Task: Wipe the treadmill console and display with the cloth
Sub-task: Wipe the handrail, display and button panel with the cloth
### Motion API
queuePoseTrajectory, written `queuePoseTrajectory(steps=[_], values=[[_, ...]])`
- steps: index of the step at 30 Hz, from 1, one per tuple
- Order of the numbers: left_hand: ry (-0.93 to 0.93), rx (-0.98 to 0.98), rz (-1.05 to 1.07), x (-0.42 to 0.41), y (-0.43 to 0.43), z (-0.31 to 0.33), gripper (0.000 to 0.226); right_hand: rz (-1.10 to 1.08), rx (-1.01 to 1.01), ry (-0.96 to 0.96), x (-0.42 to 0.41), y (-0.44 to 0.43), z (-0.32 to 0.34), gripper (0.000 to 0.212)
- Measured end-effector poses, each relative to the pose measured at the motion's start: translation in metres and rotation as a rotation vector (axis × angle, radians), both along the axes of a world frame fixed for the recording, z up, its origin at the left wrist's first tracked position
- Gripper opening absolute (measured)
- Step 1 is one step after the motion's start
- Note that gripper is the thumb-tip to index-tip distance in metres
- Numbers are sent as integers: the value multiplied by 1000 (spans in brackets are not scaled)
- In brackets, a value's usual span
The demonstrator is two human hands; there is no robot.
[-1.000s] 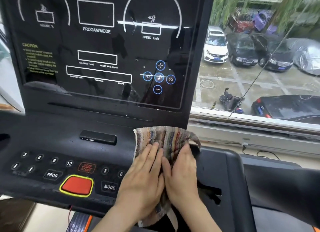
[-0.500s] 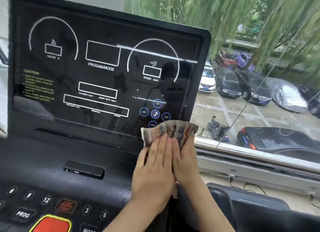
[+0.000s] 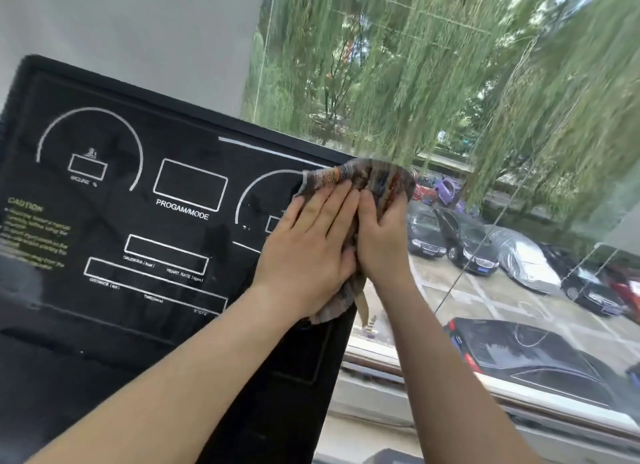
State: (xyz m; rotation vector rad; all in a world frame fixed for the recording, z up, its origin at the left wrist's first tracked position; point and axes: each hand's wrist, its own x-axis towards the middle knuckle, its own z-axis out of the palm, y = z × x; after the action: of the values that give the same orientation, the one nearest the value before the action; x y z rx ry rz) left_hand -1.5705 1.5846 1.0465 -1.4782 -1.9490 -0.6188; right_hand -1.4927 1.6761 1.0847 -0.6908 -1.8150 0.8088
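Both hands are pressed flat on the cloth (image 3: 367, 183), which is spread against the upper right corner of the treadmill's display (image 3: 138, 221). The left hand (image 3: 308, 248) lies palm-down with its fingers close together and pointing up toward the corner; the right hand (image 3: 381, 238) sits just beside it, touching it along the thumb side, and wraps over the display's right edge with the cloth under it. Neither hand grips anything as such: they hold the striped cloth pinned to the glass by pressure. A tail of the cloth hangs below the palms.

To my eye the display is the step in hand, and only its right side is being worked. The wide stretch to the left, with the arc dials and the boxed windows, looks untouched by the cloth at this instant, though I cannot tell from here whether it is clean. The button console below is out of sight.

The next move likely calls for a steady sweep leftward along the top, keeping the cloth flat.
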Motion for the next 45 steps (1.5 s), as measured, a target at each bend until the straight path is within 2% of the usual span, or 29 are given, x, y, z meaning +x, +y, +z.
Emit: queuePoseTrajectory(steps=[4, 6, 8, 12, 18, 22, 24, 26, 28, 30, 32, 35, 38, 41, 45], values=[[28, 11, 1, -12, 17, 32, 65, 1, 21, 6, -13, 22, 31, 42], [10, 9, 14, -11, 13, 27, 64, -35, 21, 55, -14, 16, 27, 49], [-1, -5, 7, -7, 4, 13, 63, -36, -18, 117, -10, 2, 14, 57], [2, -70, -29, 1, -29, -38, 62, 41, -109, 164, 8, -33, -45, 54], [28, -227, -63, 24, -91, -128, 60, 89, -286, 68, 43, -94, -153, 62], [35, -298, -93, 26, -113, -148, 62, 94, -323, -135, 60, -113, -168, 68], [20, -306, -111, 23, -117, -144, 64, 82, -216, -321, 67, -105, -156, 69], [10, -293, -102, 19, -114, -132, 64, 26, -47, -404, 65, -86, -137, 58], [-13, -236, -61, 15, -102, -112, 63, -21, -21, -366, 50, -75, -109, 38], [-45, -174, -26, 9, -80, -82, 62, -78, -79, -251, 27, -68, -77, 26], [-44, -105, -5, -1, -56, -46, 61, -184, -60, -188, 7, -53, -40, 30], [-28, -51, 19, -20, -28, 5, 65, -340, 77, -258, -18, -26, 19, 48], [-31, -81, 30, -27, -18, 24, 69, -498, 433, -446, -41, -18, 53, 48], [-100, -41, 56, -26, -24, 11, 69, -467, 702, -615, -60, -19, 59, 42], [-80, 28, 67, -39, -40, -12, 67, -349, 737, -788, -87, -32, 79, 35]])
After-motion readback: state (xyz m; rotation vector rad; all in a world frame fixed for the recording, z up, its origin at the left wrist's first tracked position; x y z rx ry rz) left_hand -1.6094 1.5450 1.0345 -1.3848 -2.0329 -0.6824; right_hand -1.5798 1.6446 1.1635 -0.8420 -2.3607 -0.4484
